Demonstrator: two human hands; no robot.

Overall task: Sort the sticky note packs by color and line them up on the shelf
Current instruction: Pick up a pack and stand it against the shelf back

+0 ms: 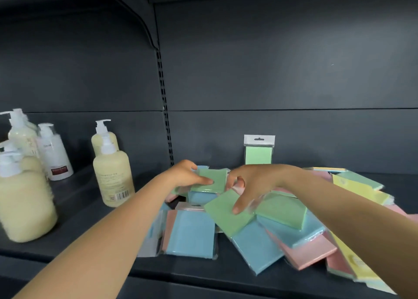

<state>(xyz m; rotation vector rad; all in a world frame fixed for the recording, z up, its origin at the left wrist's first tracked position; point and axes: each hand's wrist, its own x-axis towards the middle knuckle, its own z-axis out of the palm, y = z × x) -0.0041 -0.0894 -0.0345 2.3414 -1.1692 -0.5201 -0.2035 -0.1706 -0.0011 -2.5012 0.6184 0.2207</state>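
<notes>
My dark shelf (pixel 86 210) holds a messy pile of sticky note packs (pixel 260 235) in blue, pink, yellow and green, near the front on the right side. One green pack (pixel 258 154) stands up at the far wall. My left hand (pixel 184 174) pinches a green pack (pixel 210 181) with its thumb on top. My right hand (pixel 251 181) presses bent fingers on another green pack (pixel 226 210) in the pile. Cream pump bottles (pixel 112 172) stand on the left.

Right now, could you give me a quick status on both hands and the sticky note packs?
Left hand grips a green pack. Right hand pinches another green pack on the mixed pile. One green pack upright against the back panel. Lotion bottles stand left, clear.
</notes>
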